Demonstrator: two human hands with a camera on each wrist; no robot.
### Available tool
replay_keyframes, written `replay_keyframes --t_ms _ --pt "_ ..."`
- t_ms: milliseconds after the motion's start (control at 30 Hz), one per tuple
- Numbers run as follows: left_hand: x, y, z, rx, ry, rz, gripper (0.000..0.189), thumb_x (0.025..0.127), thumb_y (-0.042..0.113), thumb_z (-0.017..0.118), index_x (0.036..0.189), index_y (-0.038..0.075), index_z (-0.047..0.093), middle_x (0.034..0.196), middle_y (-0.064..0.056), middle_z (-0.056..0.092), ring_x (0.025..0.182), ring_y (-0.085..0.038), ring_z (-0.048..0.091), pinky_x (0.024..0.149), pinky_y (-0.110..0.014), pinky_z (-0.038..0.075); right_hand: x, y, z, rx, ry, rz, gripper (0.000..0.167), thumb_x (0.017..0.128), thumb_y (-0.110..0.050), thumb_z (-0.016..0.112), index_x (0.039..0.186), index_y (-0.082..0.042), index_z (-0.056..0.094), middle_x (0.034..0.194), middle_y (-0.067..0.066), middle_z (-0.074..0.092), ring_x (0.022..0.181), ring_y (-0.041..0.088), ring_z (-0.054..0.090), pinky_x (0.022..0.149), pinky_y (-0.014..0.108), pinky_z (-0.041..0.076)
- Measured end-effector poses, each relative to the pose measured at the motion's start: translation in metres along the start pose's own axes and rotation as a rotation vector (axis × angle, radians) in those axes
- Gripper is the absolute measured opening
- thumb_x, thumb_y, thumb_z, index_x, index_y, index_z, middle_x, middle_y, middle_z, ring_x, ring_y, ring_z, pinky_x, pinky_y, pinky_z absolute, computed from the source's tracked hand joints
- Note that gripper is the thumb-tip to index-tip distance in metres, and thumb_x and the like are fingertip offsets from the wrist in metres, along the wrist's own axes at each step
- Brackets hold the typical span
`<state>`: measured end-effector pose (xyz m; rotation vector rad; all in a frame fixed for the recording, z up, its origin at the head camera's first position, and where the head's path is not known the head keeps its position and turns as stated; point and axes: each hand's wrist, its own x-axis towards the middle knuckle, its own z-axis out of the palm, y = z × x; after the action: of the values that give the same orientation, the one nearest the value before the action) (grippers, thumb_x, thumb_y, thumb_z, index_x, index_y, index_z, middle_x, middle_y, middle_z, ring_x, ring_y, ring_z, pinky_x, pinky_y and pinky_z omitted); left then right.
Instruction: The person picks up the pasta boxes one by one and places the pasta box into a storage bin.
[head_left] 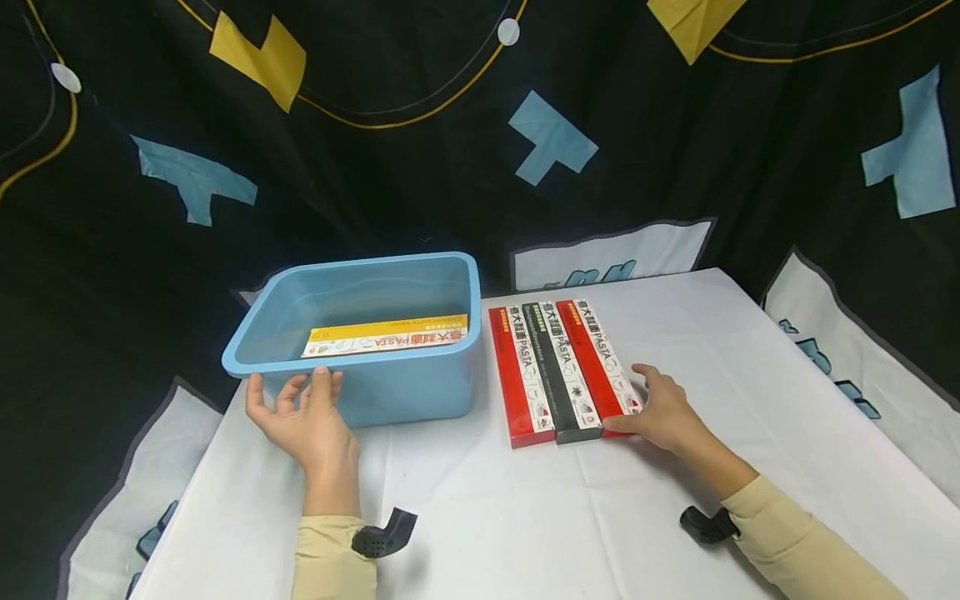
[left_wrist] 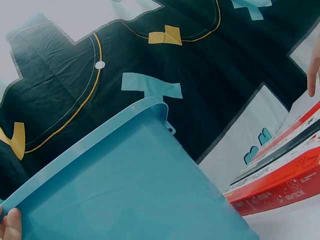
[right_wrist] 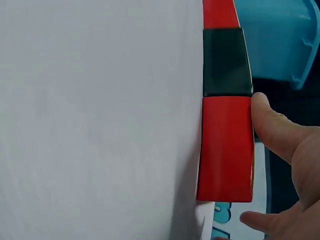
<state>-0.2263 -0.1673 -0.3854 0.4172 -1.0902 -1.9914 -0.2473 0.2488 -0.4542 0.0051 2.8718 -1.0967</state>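
Note:
My left hand (head_left: 307,421) is at the near rim of a light blue plastic bin (head_left: 408,387), its bent fingers holding the edge from below. In the left wrist view only fingertips (left_wrist: 12,225) show, against the bin's outer wall under the rim. Three flat pasta boxes lie side by side on the table: a left red box (head_left: 513,375), a dark green box (head_left: 555,375) and a right red box (head_left: 592,358). My right hand (head_left: 660,412) is spread at the right red box. Its thumb (right_wrist: 275,122) touches that box's top near the front end; the other fingers stand apart from it.
Inside the bin lies a yellow-and-white pasta box (head_left: 386,336). A white cloth covers the table (head_left: 495,517). Behind it hangs a black curtain (head_left: 420,183) with blue and yellow shapes.

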Motion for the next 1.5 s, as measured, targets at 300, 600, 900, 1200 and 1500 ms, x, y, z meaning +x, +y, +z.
replay_keyframes --t_ms 300,600,900,1200,1500 --pt "0.0 0.004 0.004 -0.029 -0.006 -0.009 0.082 0.082 0.006 0.077 0.144 0.03 0.029 0.113 -0.013 0.048 0.102 -0.027 0.062 0.088 -0.035 0.057 0.009 0.007 -0.009 -0.073 0.034 0.026 0.08 0.074 -0.03 0.076 0.134 0.009 0.04 0.118 0.023 0.055 0.103 0.036 0.052 0.082 0.049 0.052" --pt "-0.002 0.001 0.0 -0.002 0.012 -0.024 0.081 0.083 0.007 0.077 0.143 0.031 0.029 0.113 -0.012 0.048 0.102 -0.027 0.062 0.087 -0.035 0.057 0.003 0.013 -0.008 -0.195 0.068 0.025 0.08 0.072 -0.034 0.082 0.127 0.012 0.047 0.111 0.025 0.058 0.097 0.038 0.056 0.074 0.048 0.055" --pt "-0.003 0.001 0.0 0.01 0.002 -0.007 0.08 0.085 0.006 0.075 0.144 0.031 0.028 0.114 -0.012 0.047 0.102 -0.026 0.061 0.088 -0.034 0.057 -0.009 0.011 -0.04 0.088 0.293 0.042 0.079 0.082 -0.032 0.076 0.142 0.002 0.039 0.134 0.027 0.049 0.116 0.044 0.048 0.091 0.06 0.049" --pt "-0.002 0.003 0.0 -0.011 0.004 -0.008 0.08 0.085 0.003 0.074 0.144 0.03 0.028 0.114 -0.012 0.047 0.101 -0.026 0.061 0.088 -0.035 0.057 -0.023 -0.003 -0.07 0.297 0.343 0.08 0.079 0.085 -0.034 0.075 0.148 -0.007 0.036 0.143 0.022 0.042 0.126 0.039 0.038 0.089 0.048 0.055" --pt "-0.002 0.002 0.001 -0.023 -0.004 -0.003 0.081 0.084 0.003 0.075 0.144 0.03 0.028 0.113 -0.012 0.047 0.1 -0.026 0.062 0.087 -0.035 0.057 -0.036 -0.003 -0.087 0.304 0.4 0.091 0.08 0.083 -0.033 0.078 0.15 -0.017 0.036 0.147 0.014 0.04 0.131 0.037 0.035 0.082 0.04 0.058"
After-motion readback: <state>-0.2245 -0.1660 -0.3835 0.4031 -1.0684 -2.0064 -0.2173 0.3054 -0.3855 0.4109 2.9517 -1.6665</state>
